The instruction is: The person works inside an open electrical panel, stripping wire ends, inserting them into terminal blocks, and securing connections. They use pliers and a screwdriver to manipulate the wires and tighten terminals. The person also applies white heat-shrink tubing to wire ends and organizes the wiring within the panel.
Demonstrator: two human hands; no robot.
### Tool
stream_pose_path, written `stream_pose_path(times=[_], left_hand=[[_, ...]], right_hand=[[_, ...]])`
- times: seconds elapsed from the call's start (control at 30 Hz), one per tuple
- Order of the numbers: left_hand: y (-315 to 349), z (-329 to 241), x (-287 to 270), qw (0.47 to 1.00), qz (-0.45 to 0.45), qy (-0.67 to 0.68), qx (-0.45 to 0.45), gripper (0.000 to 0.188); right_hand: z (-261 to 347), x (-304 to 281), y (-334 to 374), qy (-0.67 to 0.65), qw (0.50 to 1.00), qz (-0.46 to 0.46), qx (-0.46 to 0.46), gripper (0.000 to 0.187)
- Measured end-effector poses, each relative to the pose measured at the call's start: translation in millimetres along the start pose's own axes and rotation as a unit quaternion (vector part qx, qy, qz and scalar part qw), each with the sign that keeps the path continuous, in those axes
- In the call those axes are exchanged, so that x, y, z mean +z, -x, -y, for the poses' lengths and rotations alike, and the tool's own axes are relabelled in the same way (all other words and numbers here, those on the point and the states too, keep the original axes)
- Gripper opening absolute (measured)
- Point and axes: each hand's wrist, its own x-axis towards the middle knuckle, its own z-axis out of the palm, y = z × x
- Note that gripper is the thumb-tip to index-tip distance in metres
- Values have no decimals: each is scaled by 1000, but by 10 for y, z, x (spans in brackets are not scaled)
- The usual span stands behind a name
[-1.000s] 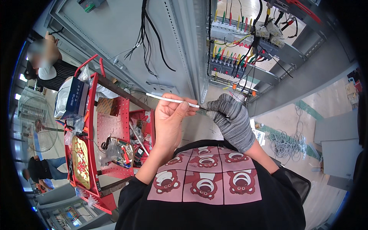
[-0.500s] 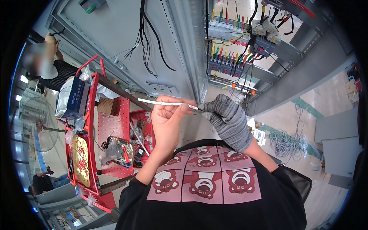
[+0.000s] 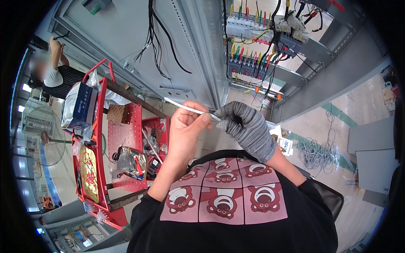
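One held white tube (image 3: 190,110), one red cart (image 3: 126,137), one fan (image 3: 44,136)

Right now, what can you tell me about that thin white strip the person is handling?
The white strip is long, narrow and smooth-looking, probably plastic; whether it is flat or a tube is too small to tell. It is almost straight, slanting down from its free left end toward the right in the picture. It is held in the air, pinched between the thumb and fingers of the bare left hand. Its right end meets the fingertips of the gloved right hand; their exact grip is unclear.
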Motion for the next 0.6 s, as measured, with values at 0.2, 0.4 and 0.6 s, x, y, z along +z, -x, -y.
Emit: stream_pose_path(times=[0.2,0.4,0.6], left_hand=[[42,-23,32,998,-13,46,47,12],[-226,-338,-510,950,-212,169,153,2],[-20,18,217,999,-14,28,44,6]], right_hand=[[-32,7,-12,63,993,-4,-104,15],[-43,-163,-8,70,992,3,-108,14],[93,-68,-95,-38,999,3,5,19]])
